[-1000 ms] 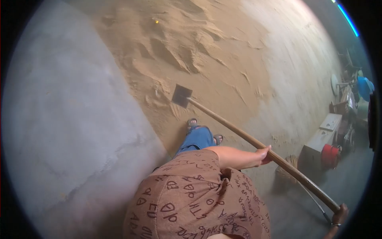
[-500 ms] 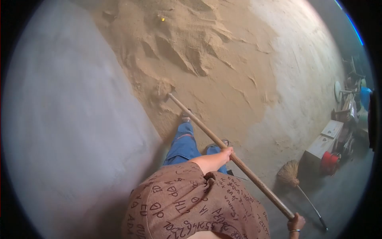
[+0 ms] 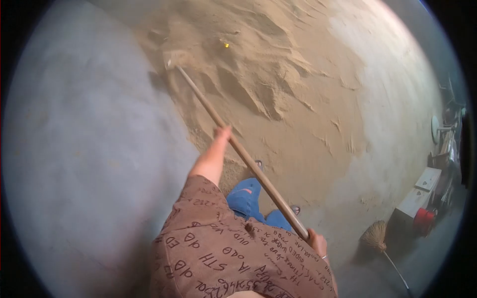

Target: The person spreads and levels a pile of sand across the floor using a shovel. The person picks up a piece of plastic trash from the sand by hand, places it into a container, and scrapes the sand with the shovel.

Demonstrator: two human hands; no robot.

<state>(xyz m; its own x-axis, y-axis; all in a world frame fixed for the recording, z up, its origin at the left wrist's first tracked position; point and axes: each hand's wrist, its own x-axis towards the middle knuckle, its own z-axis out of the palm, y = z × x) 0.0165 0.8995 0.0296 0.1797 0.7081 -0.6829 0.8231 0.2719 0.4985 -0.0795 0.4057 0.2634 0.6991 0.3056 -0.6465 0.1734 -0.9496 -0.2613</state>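
Note:
My left hand point(image 3: 223, 133) is wrapped round the wooden handle of a long-handled hoe point(image 3: 261, 176), about midway along the shaft, with that arm stretched forward. Close to my waist, my right hand point(image 3: 317, 242) grips the rear end of the same handle. The hoe's pale head reaches the left side of a spread of tan sand point(image 3: 258, 74), near where it meets the grey wall; its exact shape is blurred. Ridges and furrows mark the sand.
A smooth grey wall point(image 3: 89, 124) rises along the left. To the right lie a straw broom point(image 3: 374, 236), a red bucket point(image 3: 424, 221) and a pale wooden box point(image 3: 416, 201), with clutter behind them. A small yellow object point(image 3: 227, 45) rests on the sand.
The hoe's head has moved forward and left, away from my feet and farther up the sand. My left arm has stretched out, and my right hand has come forward and in towards my waist.

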